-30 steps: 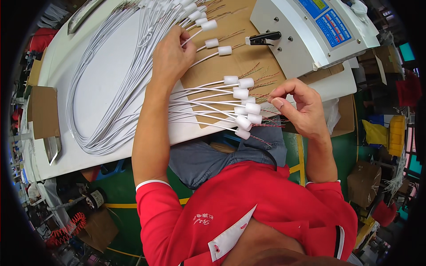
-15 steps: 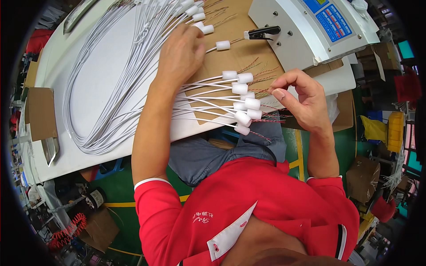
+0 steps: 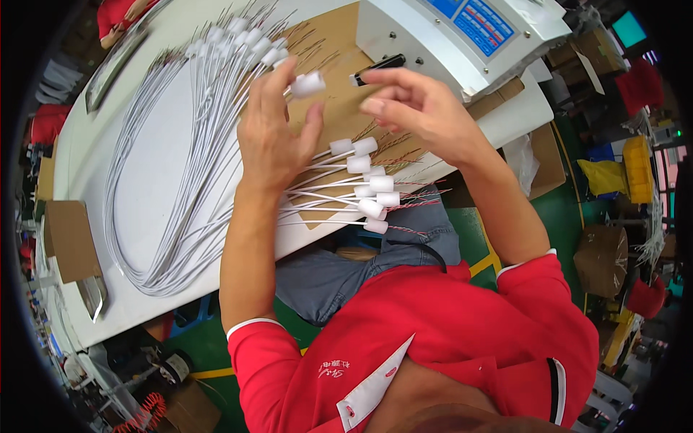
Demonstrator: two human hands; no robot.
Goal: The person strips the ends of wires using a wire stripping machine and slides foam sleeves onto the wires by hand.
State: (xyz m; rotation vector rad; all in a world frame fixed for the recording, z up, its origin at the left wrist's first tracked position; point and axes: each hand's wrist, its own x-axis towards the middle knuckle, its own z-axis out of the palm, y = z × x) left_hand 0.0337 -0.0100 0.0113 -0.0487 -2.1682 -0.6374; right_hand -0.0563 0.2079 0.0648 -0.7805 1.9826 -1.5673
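Note:
My left hand [image 3: 274, 133] is raised over the cables, thumb apart from the fingers. At its fingertips is a white cylindrical sleeve [image 3: 309, 84], blurred by motion; its white cable runs back between my fingers. To the right, my right hand [image 3: 422, 112] has thumb and index finger apart, with nothing visible between them. Its index fingertip is close to the black clip [image 3: 379, 70] on the machine; contact is unclear. Below lies a group of white cables ending in white sleeves [image 3: 381, 183], with thin twisted wires [image 3: 415, 196] sticking out.
A large looped bundle of white cables [image 3: 144, 278] lies on the white table [image 3: 86, 303], its sleeved ends fanned at the back. A light-grey machine [image 3: 433, 54] with a blue keypad stands at the back right on brown cardboard [image 3: 339, 32]. A cardboard piece [image 3: 68, 238] stands at the left edge.
The single sleeve has left the black clip and moved left with my left hand. My right hand has moved from the lower group's wires up toward the clip. The view has shifted slightly.

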